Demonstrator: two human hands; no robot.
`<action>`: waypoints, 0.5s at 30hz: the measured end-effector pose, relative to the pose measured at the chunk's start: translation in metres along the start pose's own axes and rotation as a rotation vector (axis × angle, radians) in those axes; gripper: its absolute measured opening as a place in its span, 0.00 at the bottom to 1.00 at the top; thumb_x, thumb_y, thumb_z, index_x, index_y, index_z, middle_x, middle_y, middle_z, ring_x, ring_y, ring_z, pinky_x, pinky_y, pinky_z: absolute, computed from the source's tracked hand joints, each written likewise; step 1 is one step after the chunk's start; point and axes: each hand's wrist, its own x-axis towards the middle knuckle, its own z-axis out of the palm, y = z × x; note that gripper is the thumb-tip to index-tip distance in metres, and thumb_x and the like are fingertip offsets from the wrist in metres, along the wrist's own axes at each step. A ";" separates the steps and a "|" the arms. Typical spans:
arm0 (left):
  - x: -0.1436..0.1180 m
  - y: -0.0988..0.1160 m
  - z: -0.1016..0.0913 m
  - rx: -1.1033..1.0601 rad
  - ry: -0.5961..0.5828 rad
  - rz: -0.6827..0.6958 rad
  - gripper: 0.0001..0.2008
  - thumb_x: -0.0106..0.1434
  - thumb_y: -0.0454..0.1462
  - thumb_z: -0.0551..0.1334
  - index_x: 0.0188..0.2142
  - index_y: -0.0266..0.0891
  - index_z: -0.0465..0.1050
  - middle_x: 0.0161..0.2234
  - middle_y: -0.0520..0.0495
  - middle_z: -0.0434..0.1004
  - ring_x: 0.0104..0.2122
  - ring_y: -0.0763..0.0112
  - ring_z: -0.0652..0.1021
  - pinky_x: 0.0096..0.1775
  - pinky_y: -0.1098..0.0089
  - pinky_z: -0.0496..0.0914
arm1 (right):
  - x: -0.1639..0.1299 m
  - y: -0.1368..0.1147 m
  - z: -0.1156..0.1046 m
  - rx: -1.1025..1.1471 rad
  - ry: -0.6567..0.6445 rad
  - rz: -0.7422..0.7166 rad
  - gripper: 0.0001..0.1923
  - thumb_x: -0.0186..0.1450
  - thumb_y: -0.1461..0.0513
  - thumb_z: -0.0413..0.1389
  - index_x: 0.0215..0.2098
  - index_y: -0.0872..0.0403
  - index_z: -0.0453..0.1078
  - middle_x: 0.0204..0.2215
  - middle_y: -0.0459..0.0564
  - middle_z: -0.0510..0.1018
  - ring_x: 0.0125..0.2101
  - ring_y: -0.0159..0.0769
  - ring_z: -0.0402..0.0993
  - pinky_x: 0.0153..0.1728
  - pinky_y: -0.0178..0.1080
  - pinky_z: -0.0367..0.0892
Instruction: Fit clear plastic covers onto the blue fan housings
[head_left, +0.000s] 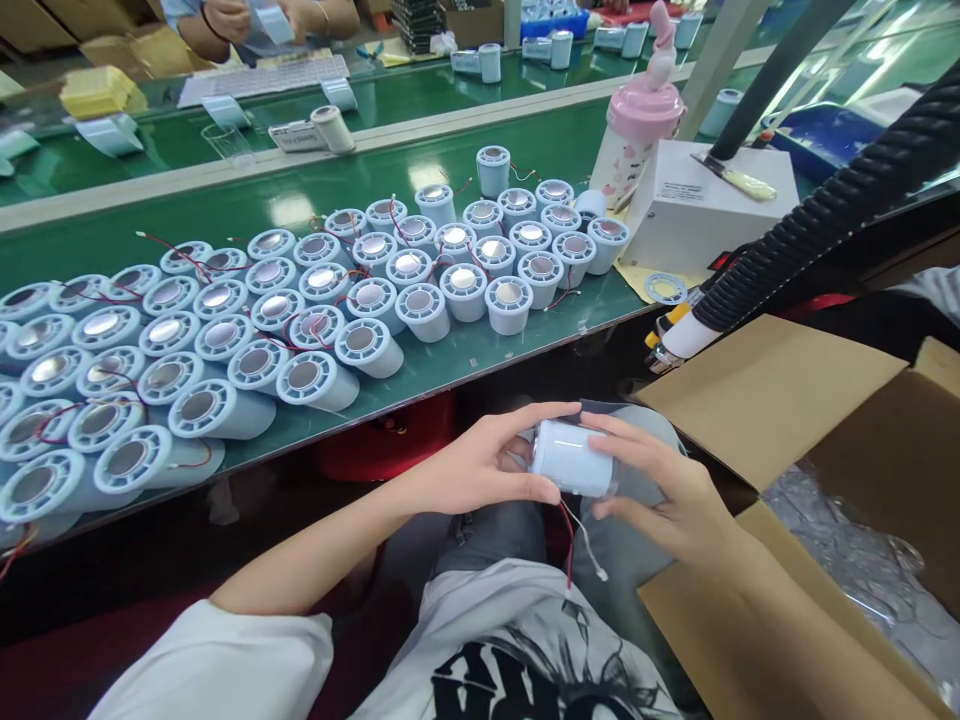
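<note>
Above my lap I hold a light blue cylindrical housing (574, 457) lying on its side. My left hand (499, 460) grips its left end between thumb and fingers. My right hand (667, 480) closes around the right end, where clear plastic (613, 474) seems to surround the housing; its exact shape is hard to make out. A red and a white wire (589, 540) with a small white connector hang from the housing. On the green bench stand many similar blue housings (510, 305), with metallic discs in their ends and thin red wires between them.
An open cardboard box (780, 400) at my right holds clear plastic pieces (847, 570). A black corrugated hose (840, 190) slants above it. A pink-lidded bottle (637, 130) stands beside a white metal box (712, 200). Across the conveyor (420, 110), another person's hands (262, 18) hold a blue part.
</note>
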 end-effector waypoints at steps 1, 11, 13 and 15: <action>0.000 0.000 0.000 0.009 -0.010 0.023 0.37 0.57 0.39 0.69 0.64 0.47 0.57 0.55 0.42 0.70 0.47 0.62 0.77 0.46 0.64 0.74 | -0.001 -0.001 0.000 0.141 0.004 0.106 0.26 0.66 0.62 0.60 0.60 0.40 0.63 0.57 0.50 0.70 0.54 0.44 0.70 0.51 0.43 0.72; -0.001 -0.016 0.002 -0.166 -0.069 0.030 0.36 0.58 0.34 0.68 0.63 0.50 0.59 0.63 0.44 0.62 0.58 0.55 0.69 0.56 0.59 0.69 | 0.000 -0.006 0.000 0.544 -0.013 0.522 0.20 0.62 0.58 0.64 0.53 0.43 0.73 0.34 0.45 0.80 0.29 0.33 0.75 0.33 0.35 0.74; 0.002 -0.023 0.006 -0.243 -0.074 -0.011 0.37 0.58 0.35 0.67 0.64 0.49 0.57 0.62 0.44 0.64 0.57 0.57 0.71 0.55 0.61 0.69 | 0.003 -0.006 0.006 0.519 -0.011 0.542 0.22 0.61 0.56 0.64 0.53 0.45 0.73 0.36 0.46 0.80 0.33 0.36 0.76 0.36 0.36 0.74; 0.005 -0.025 0.007 -0.303 -0.074 -0.090 0.36 0.60 0.38 0.66 0.65 0.48 0.55 0.57 0.43 0.70 0.50 0.61 0.75 0.48 0.65 0.73 | 0.006 -0.006 0.010 0.526 -0.039 0.556 0.24 0.62 0.51 0.61 0.56 0.47 0.71 0.39 0.48 0.80 0.34 0.38 0.77 0.36 0.38 0.74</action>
